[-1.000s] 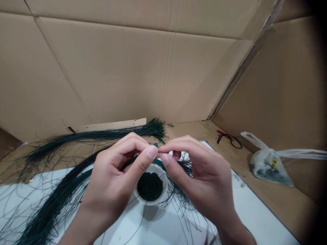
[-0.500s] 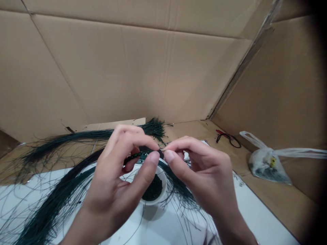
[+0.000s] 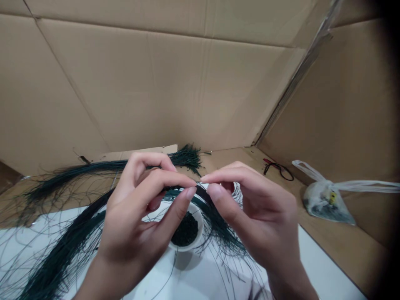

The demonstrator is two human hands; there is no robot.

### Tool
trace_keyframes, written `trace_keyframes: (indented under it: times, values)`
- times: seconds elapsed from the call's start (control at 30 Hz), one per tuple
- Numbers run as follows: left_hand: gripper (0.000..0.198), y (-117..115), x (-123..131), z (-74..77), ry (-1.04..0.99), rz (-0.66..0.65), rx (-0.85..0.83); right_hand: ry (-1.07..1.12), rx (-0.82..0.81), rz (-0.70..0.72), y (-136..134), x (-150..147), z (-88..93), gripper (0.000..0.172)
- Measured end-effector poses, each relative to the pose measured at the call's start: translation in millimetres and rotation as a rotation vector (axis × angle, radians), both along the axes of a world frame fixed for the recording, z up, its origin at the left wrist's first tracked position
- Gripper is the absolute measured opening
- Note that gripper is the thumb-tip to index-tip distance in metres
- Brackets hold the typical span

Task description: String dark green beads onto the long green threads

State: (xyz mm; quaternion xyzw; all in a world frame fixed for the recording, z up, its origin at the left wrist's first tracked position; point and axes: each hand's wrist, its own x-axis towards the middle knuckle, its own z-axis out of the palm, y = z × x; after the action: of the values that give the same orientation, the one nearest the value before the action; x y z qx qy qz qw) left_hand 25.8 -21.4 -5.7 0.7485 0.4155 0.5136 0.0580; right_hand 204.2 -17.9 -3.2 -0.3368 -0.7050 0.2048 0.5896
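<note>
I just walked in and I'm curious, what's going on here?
A person's left hand and right hand pinch a dark green strand between their fingertips, just above a small white bowl of dark green beads. Long bundles of similar strands lie across a white sheet around the bowl, and a plastic bag sits off to the right.

Small bowl (image 3: pixel 198 234) of granules (image 3: pixel 184 230) on a sheet (image 3: pixel 325 275), bundled strands (image 3: pixel 59 263) left, plastic bag (image 3: pixel 325 201) far right
</note>
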Motion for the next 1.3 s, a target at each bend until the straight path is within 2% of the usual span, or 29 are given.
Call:
trace_keyframes:
  times: [0.2,0.47,0.77,0.9,1.03,1.13,1.3]
  values:
    - [0.011,-1.9,-1.0,0.1,-0.015,-0.035,-0.053,-0.076,0.158,-0.013,1.7,0.8,-0.8,0.016]
    - [0.013,-3.0,-0.6,0.5,-0.049,-0.074,-0.101,-0.365,0.311,-0.190,3.2,3.1,-0.6,0.011]
    - [0.008,2.3,0.1,-1.9,-0.151,-0.172,-0.151,-0.452,0.474,-0.263,3.6,6.8,-4.3,0.013]
    - [0.007,5.8,-1.1,-2.0,-0.206,-0.211,-0.195,-0.351,0.365,-0.182,4.5,6.3,-2.7,0.015]
    - [0.008,8.2,-4.2,-0.9,-0.217,-0.194,-0.207,-0.144,0.051,-0.040,4.5,5.5,-0.7,0.018]
    - [0.008,9.8,-5.1,-0.4,-0.242,-0.191,-0.207,-0.109,-0.149,0.125,4.3,2.3,-0.2,0.010]
    - [0.009,11.7,-5.5,-1.4,-0.273,-0.205,-0.219,0.017,-0.236,0.199,5.5,-4.6,-5.3,0.012]
